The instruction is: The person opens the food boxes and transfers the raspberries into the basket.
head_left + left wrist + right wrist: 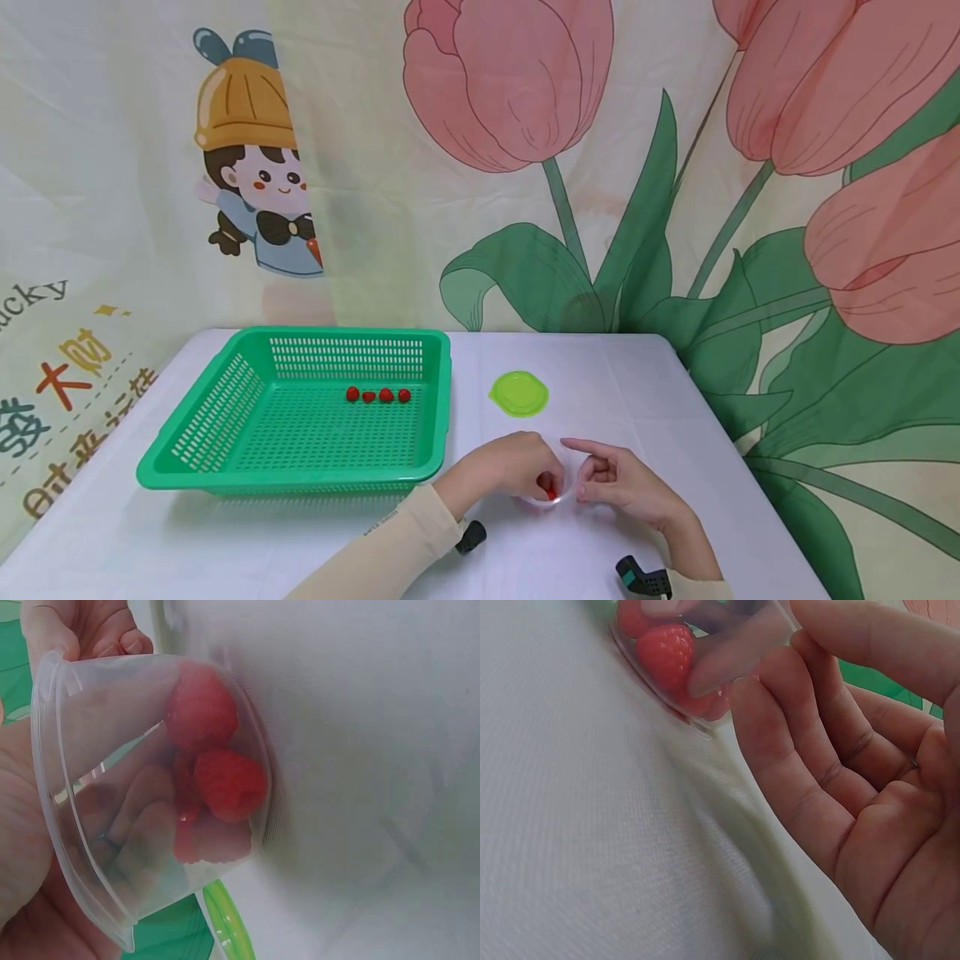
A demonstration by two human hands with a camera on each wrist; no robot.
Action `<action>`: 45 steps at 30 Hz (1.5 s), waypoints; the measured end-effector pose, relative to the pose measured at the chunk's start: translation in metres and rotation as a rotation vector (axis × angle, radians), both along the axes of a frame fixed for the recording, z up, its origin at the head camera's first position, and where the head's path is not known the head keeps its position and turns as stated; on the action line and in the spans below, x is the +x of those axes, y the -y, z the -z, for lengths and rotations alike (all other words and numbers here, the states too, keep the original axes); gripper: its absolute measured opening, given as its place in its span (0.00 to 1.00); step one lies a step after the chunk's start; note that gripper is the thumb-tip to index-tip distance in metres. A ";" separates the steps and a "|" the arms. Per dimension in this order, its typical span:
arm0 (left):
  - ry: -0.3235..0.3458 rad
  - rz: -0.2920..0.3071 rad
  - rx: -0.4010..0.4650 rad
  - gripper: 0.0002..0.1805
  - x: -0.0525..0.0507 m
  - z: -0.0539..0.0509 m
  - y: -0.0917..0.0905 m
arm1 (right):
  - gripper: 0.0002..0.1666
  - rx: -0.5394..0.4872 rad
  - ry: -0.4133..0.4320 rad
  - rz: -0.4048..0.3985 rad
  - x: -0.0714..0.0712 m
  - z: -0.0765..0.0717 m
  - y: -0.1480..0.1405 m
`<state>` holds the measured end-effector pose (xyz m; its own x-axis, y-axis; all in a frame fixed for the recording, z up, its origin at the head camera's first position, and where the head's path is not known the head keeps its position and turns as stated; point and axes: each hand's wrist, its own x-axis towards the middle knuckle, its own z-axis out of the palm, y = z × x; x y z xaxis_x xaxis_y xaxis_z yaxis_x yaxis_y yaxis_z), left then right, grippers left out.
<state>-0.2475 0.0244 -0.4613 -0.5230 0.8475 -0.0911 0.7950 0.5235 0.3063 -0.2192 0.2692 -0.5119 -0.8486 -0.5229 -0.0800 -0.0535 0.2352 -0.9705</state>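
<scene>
A person's 2 bare hands work at a white table [637, 400]. The L hand [519, 465] comes in from lower left, back of hand up, fingers curled down into a clear plastic cup [150, 847], tips at the raspberries [666, 656] inside; can't tell if they pinch 1. The R hand [618, 483] is just R of the cup, relaxed & holding nothing: index stretched L, other fingers loosely bent, tips near the cup wall, contact unclear. The cup stands upright under the L hand, mouth up, base on the table, rim-to-base axis vertical, w/ a small rim tab jutting L. At least 3 raspberries sit low in it. Beyond the L hand: a green lid [519, 393], flat, tab pointing L. Left of the L hand: a green basket [300, 482] w/ 4 red berries [386, 396] in a row.
</scene>
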 end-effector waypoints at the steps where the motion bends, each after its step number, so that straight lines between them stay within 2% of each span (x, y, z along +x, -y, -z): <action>1: -0.002 -0.001 0.002 0.07 0.000 0.000 0.000 | 0.44 0.001 -0.003 0.000 0.000 0.000 0.000; 13: 0.044 -0.038 0.028 0.07 0.001 -0.002 0.001 | 0.43 0.008 -0.009 0.009 0.000 -0.002 0.001; 18: 0.038 -0.018 0.025 0.07 0.000 -0.003 0.003 | 0.43 0.010 -0.008 0.009 -0.001 -0.002 0.001; 27: 0.078 0.033 0.041 0.08 -0.004 -0.010 0.010 | 0.43 0.020 -0.008 0.013 -0.002 -0.003 0.002; 32: 0.124 0.013 0.042 0.08 -0.004 -0.018 0.016 | 0.43 0.031 -0.004 0.024 -0.002 -0.003 0.003; 39: 0.189 -0.010 0.086 0.09 -0.004 -0.030 0.024 | 0.44 0.040 -0.001 0.040 -0.001 -0.003 0.003; 45: 0.222 -0.010 0.107 0.11 -0.005 -0.047 0.034 | 0.43 0.043 -0.001 0.036 0.000 -0.002 0.003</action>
<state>-0.2527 -0.0093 -0.4143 -0.5084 0.8534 -0.1151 0.6969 0.4863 0.5271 -0.2197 0.2662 -0.5097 -0.8667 -0.4885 -0.1010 -0.0454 0.2789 -0.9592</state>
